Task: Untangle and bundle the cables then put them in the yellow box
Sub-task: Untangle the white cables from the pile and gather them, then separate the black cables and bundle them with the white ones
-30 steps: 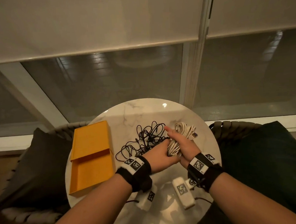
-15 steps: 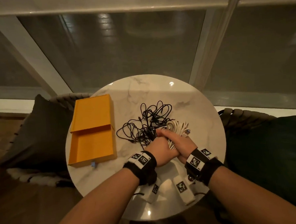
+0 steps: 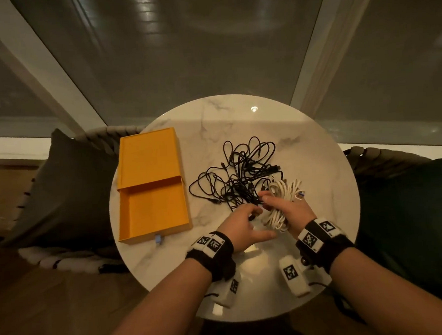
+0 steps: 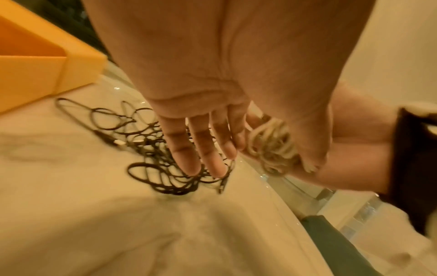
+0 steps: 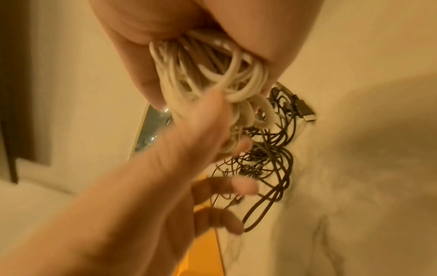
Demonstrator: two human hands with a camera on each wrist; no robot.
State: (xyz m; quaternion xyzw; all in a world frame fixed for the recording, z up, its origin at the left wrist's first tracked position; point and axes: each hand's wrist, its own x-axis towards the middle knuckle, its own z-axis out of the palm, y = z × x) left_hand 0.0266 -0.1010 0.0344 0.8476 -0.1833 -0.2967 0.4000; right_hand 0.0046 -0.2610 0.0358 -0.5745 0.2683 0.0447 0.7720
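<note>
My right hand (image 3: 288, 210) grips a coiled white cable bundle (image 3: 280, 202) just above the table's near-right part; in the right wrist view the white loops (image 5: 212, 74) fill the palm (image 5: 153, 22). Close to the bundle's left side, my left hand (image 3: 243, 225) is spread with straight fingers (image 4: 201, 145) over the tangled black cables (image 3: 243, 176), and holds nothing. The black tangle (image 4: 153, 168) lies loose on the marble. On the left of the table lies the yellow box (image 3: 153, 212), its drawer slid out, with nothing in it.
The round marble table (image 3: 238, 120) stands before a large window. Woven chairs with dark cushions flank it on the left (image 3: 62, 188) and on the right (image 3: 409, 208). A small blue pull tab (image 3: 158, 239) sticks out from the box's near edge.
My left hand has come off the white bundle and spread its fingers, shifting slightly left. The right hand keeps its grip. The head view has tilted down towards the table.
</note>
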